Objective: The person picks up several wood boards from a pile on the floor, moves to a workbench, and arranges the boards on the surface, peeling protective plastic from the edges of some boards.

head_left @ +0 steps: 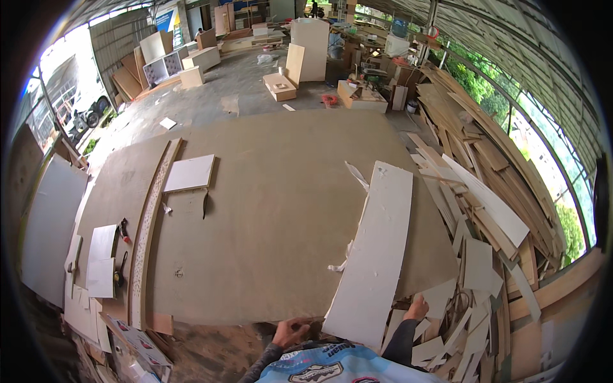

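Note:
A long white board [377,236] lies lengthwise on the right part of a large brown panel [255,210], its near end reaching past the panel's front edge. Ragged white strips hang along its left side. My left hand [292,333] is at the panel's front edge, left of that end, with fingers curled; whether anything is in them is hidden. To the right of the board, my right hand [417,309] is closed at the left edge of a pale board offcut [439,297] by the panel's near right corner.
Many offcuts and long boards [485,268] are heaped along the right. On the left lie a perforated strip [153,223], a small white panel [189,173], a red-and-black hand tool [124,231] and a tape measure [119,276]. Farther back stand a white cabinet [310,50] and wooden boxes.

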A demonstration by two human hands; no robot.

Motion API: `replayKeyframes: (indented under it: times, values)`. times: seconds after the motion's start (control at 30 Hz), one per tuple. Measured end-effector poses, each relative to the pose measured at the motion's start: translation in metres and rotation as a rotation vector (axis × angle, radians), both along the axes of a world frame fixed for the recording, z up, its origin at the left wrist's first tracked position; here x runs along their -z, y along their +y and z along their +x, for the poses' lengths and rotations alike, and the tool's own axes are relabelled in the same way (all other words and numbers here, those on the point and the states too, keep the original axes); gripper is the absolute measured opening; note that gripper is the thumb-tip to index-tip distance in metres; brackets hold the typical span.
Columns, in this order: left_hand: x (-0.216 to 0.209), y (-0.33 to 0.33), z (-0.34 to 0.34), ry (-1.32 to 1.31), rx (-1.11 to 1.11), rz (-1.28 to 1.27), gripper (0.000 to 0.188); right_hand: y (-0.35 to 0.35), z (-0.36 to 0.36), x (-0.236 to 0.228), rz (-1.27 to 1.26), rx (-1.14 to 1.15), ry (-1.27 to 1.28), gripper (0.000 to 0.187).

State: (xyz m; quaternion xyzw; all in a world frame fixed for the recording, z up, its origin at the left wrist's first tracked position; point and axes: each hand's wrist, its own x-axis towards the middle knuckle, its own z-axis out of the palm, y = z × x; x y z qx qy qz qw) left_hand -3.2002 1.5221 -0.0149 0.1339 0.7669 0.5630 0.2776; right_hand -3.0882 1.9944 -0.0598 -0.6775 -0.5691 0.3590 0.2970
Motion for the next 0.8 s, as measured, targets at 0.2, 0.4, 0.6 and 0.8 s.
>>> replayKeyframes:
  times: [0.2, 0.4, 0.6, 0.8]
  values:
    - [-0.012, -0.07, -0.035, -0.038, -0.484, 0.077, 0.032, -0.015, -0.034, 0.005, 0.218, 0.161, -0.165, 0.046]
    - [-0.007, -0.2, -0.096, 0.158, -0.886, 0.06, 0.021, -0.091, -0.13, -0.036, 0.49, 0.063, -0.178, 0.035]
    - [0.015, -0.311, -0.211, 0.501, -1.029, -0.243, 0.016, -0.114, -0.308, -0.044, 0.573, -0.443, 0.491, 0.033]
    - [0.028, -0.354, -0.29, 0.612, -0.966, -0.713, 0.019, -0.286, -0.584, -0.133, 0.154, -1.237, 0.416, 0.024]
